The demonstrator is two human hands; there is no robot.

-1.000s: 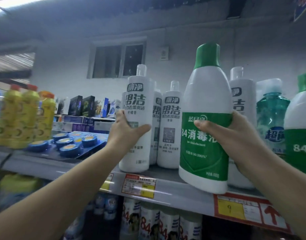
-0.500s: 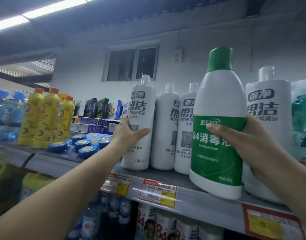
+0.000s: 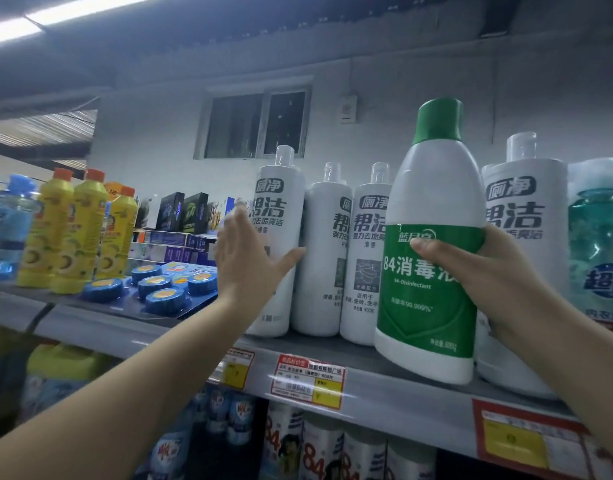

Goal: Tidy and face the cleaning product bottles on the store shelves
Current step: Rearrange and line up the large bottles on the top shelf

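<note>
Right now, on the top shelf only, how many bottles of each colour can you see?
White bottles with clear caps: 4
Green-and-white disinfectant bottle, held in the right hand: 1
Yellow bottles: 3
Blue bottles at the far left, partly cut off: at least 2
Teal bottle at the far right: 1
Total: 11, possibly more out of frame

The left hand (image 3: 249, 268) no longer grips the leftmost white toilet-cleaner bottle (image 3: 275, 244): its fingers are now straight and spread beside it, with only the thumb reaching across its front. The green-capped 84 disinfectant bottle (image 3: 433, 244), gripped by the right hand (image 3: 485, 282), now sits lower, its base close to the shelf (image 3: 384, 379) edge.
</note>
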